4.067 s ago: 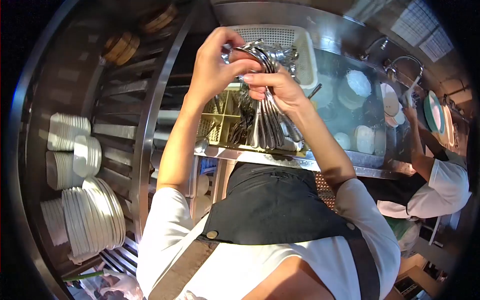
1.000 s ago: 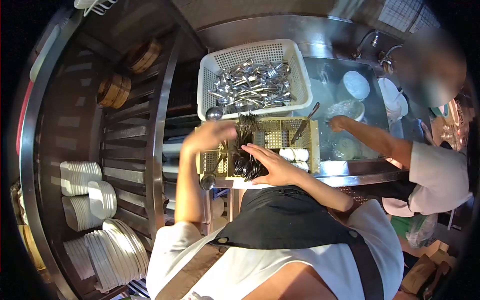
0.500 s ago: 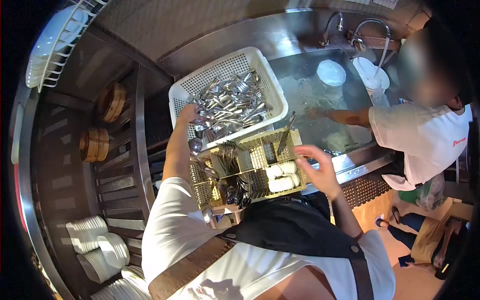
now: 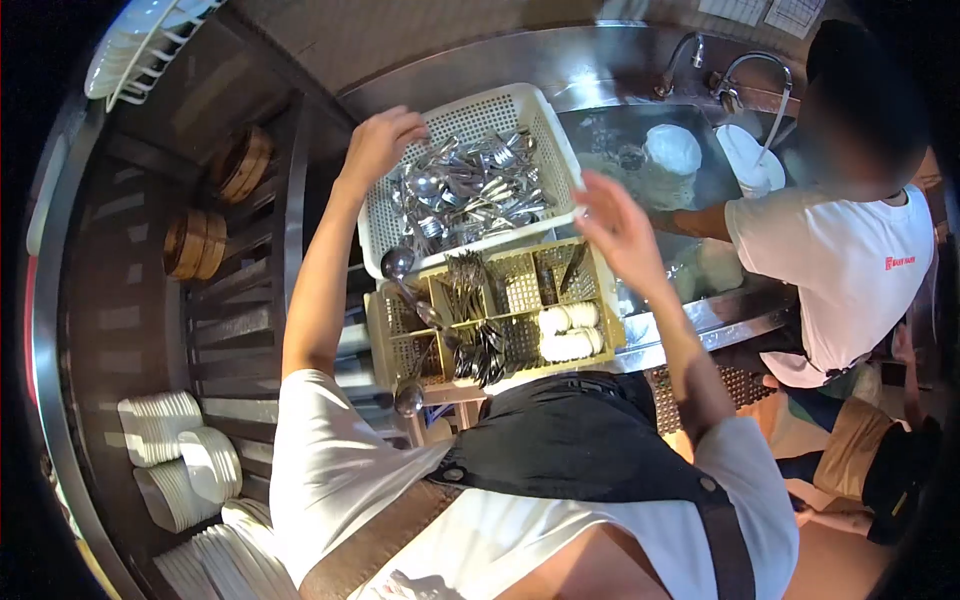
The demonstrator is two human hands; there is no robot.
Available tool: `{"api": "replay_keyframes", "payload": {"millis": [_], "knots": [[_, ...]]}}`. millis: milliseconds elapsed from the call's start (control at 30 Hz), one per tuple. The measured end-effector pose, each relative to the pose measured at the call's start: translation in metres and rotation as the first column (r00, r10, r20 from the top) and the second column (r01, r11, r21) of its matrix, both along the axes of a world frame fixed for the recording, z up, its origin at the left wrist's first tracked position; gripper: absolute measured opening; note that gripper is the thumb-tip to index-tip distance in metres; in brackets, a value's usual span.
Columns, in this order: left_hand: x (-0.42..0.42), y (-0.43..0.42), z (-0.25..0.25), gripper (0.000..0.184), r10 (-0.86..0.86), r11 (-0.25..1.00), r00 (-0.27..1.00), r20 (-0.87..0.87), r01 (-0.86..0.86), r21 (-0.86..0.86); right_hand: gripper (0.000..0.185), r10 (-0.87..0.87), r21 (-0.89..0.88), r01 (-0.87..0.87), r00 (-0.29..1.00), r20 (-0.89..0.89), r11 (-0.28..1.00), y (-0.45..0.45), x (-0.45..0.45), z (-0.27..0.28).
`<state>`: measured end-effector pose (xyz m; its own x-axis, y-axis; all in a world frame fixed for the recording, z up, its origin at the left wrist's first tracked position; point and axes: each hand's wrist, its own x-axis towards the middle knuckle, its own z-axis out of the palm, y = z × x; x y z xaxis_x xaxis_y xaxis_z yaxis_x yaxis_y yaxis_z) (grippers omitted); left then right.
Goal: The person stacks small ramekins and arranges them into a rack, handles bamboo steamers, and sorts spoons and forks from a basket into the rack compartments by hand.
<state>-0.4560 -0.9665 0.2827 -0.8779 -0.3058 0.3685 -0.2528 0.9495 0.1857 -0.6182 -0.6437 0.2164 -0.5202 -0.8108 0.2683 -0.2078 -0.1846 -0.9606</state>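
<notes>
My left hand (image 4: 382, 146) is at the upper left rim of the white perforated basket (image 4: 374, 236), fingers curled over the edge; what they hold, if anything, is hidden. A heap of metal spoons and forks (image 4: 480, 185) lies in this basket. My right hand (image 4: 618, 228), fingers apart and nothing in them, hovers by the basket's right side. Nearer my apron stands a yellow divided rack (image 4: 612, 312) with dark-handled cutlery (image 4: 478, 350), white rolled-looking items (image 4: 570, 332) and ladles (image 4: 398, 263) in or across its compartments.
A water-filled sink (image 4: 600, 135) with white dishes (image 4: 672, 150) and taps (image 4: 690, 60) lies to the right. A co-worker (image 4: 830, 265) reaches into it. Stacked plates (image 4: 160, 425) and bamboo steamers (image 4: 195, 243) are on the left. Another person (image 4: 850, 450) is at the lower right.
The cutlery bundle held earlier is out of my hands. My left hand has moved from inside the basket to its upper left rim. My right hand has risen from the rack towards the basket's right side.
</notes>
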Motion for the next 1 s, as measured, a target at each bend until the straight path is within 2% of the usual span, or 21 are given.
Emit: {"api": "replay_keyframes", "payload": {"millis": [33,67,100,133,167,200,233,267,300,333,367,400,433,467,500,533,667,767,833,867,1000], "knots": [[-0.005,0.021,0.016,0.015,-0.123,0.992,0.992,0.0,0.123,0.003,0.05,-0.065,-0.011,0.065,0.981,-0.181,0.998,-0.019,0.0,0.016],[-0.011,0.043,0.025,0.015,-0.116,0.993,0.993,-0.001,0.116,0.0,0.053,-0.132,-0.038,0.127,0.924,-0.359,0.991,-0.039,0.003,0.03],[-0.019,0.065,0.033,0.016,-0.214,0.966,0.974,-0.071,0.222,0.136,0.053,-0.131,-0.046,0.123,0.923,-0.361,0.991,-0.058,0.005,0.03],[-0.022,0.081,0.037,0.017,-0.3,0.907,0.942,-0.153,0.331,0.261,0.05,0.128,-0.023,-0.13,0.99,-0.065,0.991,-0.074,0.009,0.028],[-0.021,0.091,0.039,0.018,-0.289,0.863,0.948,-0.133,0.318,0.392,0.048,0.377,-0.076,-0.37,0.897,0.232,0.926,-0.082,0.011,0.026],[-0.02,0.096,0.041,0.019,-0.281,0.803,0.953,-0.113,0.298,0.516,0.048,0.379,-0.08,-0.371,0.897,0.227,0.925,-0.076,0.011,0.032],[-0.017,0.085,0.03,0.02,-0.208,0.649,0.965,-0.162,0.259,0.716,0.042,0.424,0.037,-0.45,0.862,0.278,0.892,-0.061,0.014,0.041],[-0.012,0.063,0.011,0.024,-0.116,0.594,0.988,-0.1,0.15,0.791,0.037,0.457,0.148,-0.524,0.825,0.334,0.839,-0.046,0.016,0.044],[-0.004,0.035,-0.013,0.029,-0.03,0.523,0.999,-0.031,0.042,0.851,0.035,0.418,0.135,-0.512,0.804,0.424,0.848,-0.029,0.019,0.041],[0.007,0.01,-0.044,0.035,-0.016,0.774,0.962,0.274,-0.162,0.612,0.034,0.374,0.126,-0.499,0.772,0.514,0.857,-0.01,0.023,0.035],[0.017,-0.012,-0.074,0.041,0.095,0.928,0.843,0.53,-0.267,0.259,0.031,0.33,0.111,-0.489,0.721,0.609,0.865,0.009,0.023,0.027],[0.026,-0.023,-0.095,0.047,-0.012,0.991,0.692,0.722,-0.088,0.1,0.029,0.279,0.096,-0.47,0.662,0.695,0.877,0.027,0.023,0.02],[0.036,-0.039,-0.135,0.044,0.034,0.968,0.525,0.851,-0.229,0.103,0.026,0.241,0.078,-0.444,0.616,0.75,0.892,0.045,0.025,0.015],[0.04,-0.027,-0.14,0.039,0.086,0.877,0.377,0.922,-0.468,0.109,0.023,0.201,0.063,-0.41,0.569,0.798,0.91,0.062,0.027,0.012],[0.067,-0.081,-0.23,0.042,-0.083,0.988,0.394,0.915,-0.085,0.126,0.019,0.144,0.06,-0.344,0.536,0.832,0.937,0.076,0.03,0.009],[0.068,-0.063,-0.212,0.045,-0.099,0.966,0.421,0.902,-0.179,0.189,0.016,0.088,0.061,-0.275,0.499,0.862,0.959,0.089,0.032,0.009],[0.057,-0.052,-0.23,0.056,0.012,0.998,0.292,0.956,-0.064,0.007,0.014,-0.068,0.094,-0.036,0.453,0.889,0.995,0.13,0.027,-0.008],[0.056,-0.044,-0.218,0.047,-0.007,1.0,0.335,0.942,0.006,0.006,0.017,-0.117,0.077,0.107,0.441,0.89,0.991,0.146,0.018,-0.013],[0.058,-0.042,-0.221,0.032,0.139,0.99,0.361,0.922,-0.038,-0.134,0.017,-0.108,0.039,0.161,0.444,0.89,0.986,0.149,0.013,-0.007],[0.062,-0.04,-0.222,0.032,0.135,0.991,0.365,0.921,-0.032,-0.133,0.017,-0.089,0.001,0.194,0.443,0.892,0.981,0.151,0.013,-0.005],[0.066,-0.048,-0.215,0.024,0.194,0.98,0.463,0.865,-0.051,-0.193,0.018,-0.111,0.006,0.217,0.479,0.871,0.976,0.149,0.008,0.003]]}}
